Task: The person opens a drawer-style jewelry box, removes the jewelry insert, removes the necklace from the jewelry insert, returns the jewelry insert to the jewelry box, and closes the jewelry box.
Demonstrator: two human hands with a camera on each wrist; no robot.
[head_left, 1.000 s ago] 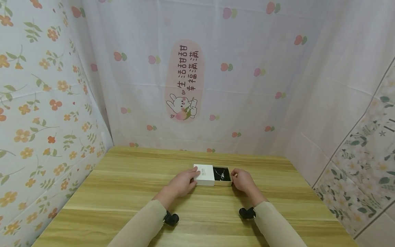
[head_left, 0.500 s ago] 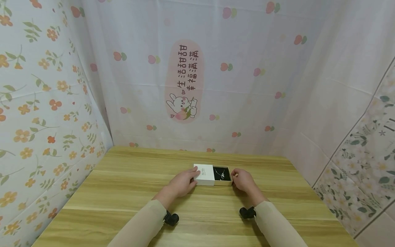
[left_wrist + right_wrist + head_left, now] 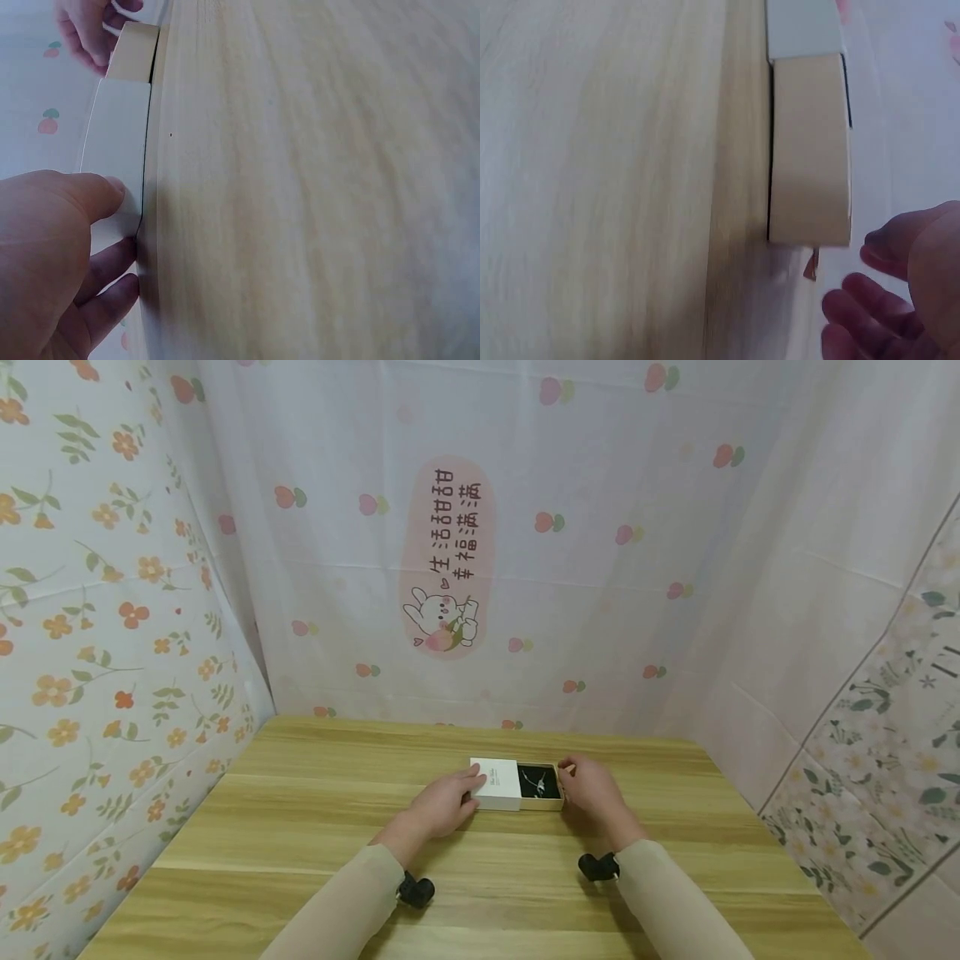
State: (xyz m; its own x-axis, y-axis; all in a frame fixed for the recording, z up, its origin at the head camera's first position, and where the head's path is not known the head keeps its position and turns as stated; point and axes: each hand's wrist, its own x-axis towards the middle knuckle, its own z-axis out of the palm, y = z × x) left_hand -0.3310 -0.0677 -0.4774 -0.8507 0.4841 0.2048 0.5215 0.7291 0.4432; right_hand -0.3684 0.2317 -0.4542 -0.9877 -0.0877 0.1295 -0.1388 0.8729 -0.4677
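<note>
A white box sleeve (image 3: 497, 779) with small printed lettering lies on the table, its tan drawer (image 3: 542, 805) slid partly out to the right. On the drawer's black lining sits a thin silver-coloured chain (image 3: 535, 779) with a small pendant. My left hand (image 3: 444, 804) holds the sleeve's left end, the thumb (image 3: 101, 196) along its near side. At the drawer's far right corner is my right hand (image 3: 592, 793). In the right wrist view its thumb and fingers are spread apart, with nothing held. A short brown ribbon tab (image 3: 811, 264) sticks out from the drawer's end.
The wood-grain table (image 3: 480, 877) runs back to a hanging curtain (image 3: 615, 635) printed with hearts. Flowered cloth (image 3: 112, 652) hangs on the left side, and another patterned cloth (image 3: 885, 760) on the right. A black wrist camera (image 3: 597, 867) sits on the right forearm.
My right hand has shifted from the drawer's right end a little toward its far corner. The left hand, sleeve and drawer stay about where they were.
</note>
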